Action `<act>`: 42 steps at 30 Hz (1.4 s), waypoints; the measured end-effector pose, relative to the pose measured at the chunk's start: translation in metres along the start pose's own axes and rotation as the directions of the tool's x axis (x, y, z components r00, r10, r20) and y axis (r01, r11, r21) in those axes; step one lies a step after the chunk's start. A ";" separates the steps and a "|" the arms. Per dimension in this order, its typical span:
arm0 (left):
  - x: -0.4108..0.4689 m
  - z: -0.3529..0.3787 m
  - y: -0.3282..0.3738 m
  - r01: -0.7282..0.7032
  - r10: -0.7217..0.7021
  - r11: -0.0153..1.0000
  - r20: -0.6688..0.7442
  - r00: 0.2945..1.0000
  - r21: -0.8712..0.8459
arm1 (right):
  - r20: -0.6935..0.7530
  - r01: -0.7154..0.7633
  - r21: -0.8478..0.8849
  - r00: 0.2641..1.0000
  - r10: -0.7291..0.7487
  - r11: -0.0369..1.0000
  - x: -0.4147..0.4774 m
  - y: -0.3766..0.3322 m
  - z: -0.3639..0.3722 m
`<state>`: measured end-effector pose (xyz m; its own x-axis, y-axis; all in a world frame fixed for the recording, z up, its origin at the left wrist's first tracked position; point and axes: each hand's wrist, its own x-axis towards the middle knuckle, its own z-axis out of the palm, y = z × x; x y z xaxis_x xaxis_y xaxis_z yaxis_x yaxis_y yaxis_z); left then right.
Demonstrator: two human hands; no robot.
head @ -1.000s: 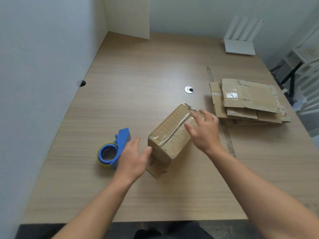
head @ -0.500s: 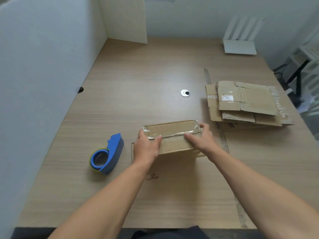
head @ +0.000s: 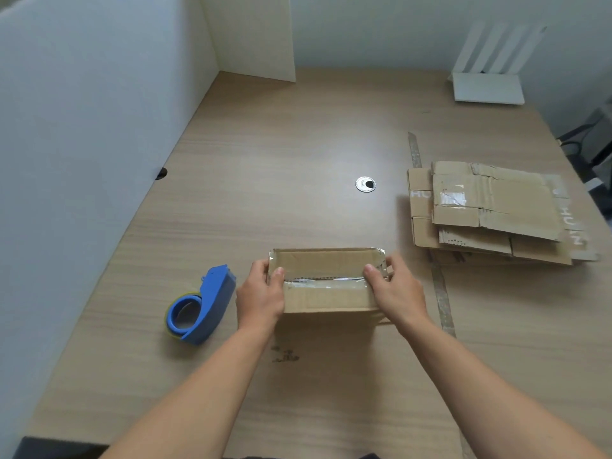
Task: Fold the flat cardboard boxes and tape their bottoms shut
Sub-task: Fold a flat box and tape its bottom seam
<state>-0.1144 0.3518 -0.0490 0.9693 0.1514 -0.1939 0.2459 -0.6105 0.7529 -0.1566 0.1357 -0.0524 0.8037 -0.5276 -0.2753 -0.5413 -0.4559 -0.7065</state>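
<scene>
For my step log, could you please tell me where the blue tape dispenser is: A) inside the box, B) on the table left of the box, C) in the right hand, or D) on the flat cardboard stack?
B: the blue tape dispenser lies on the table left of the box, while the left hand and right hand each grip an end of the box.

A wooden table [head: 298,144] is carrying a taped box [head: 326,294], a blue tape dispenser [head: 207,303] beside it, stacked flat cardboard [head: 516,207] and a white device [head: 486,91] far back
</scene>
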 end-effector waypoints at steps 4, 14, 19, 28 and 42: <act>0.003 -0.007 0.001 -0.014 0.014 0.999 0.014 1.000 -0.047 | 0.060 0.037 0.055 0.997 -0.040 0.998 0.006 0.004 -0.011; 0.030 -0.024 0.008 -0.059 0.035 0.994 0.260 0.965 0.087 | 0.123 0.078 0.233 0.986 -0.109 0.969 0.022 -0.002 -0.017; 0.038 -0.025 0.003 -0.041 0.030 0.998 0.246 0.969 0.040 | 0.168 0.021 0.345 0.982 -0.084 0.938 0.027 0.000 -0.016; 0.039 -0.017 0.006 -0.044 0.030 0.996 0.173 0.984 0.074 | 0.137 0.043 0.318 0.986 -0.091 0.947 0.023 -0.009 -0.018; -0.008 -0.019 -0.014 -0.001 0.082 0.966 0.301 0.950 -0.260 | 0.010 0.116 0.422 0.991 -0.133 0.899 -0.027 0.042 -0.008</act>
<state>-0.1258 0.3734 -0.0458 0.9397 -0.1408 -0.3118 0.2375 -0.3873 0.8908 -0.2027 0.1249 -0.0693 0.8708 -0.4552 -0.1855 -0.2890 -0.1688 -0.9423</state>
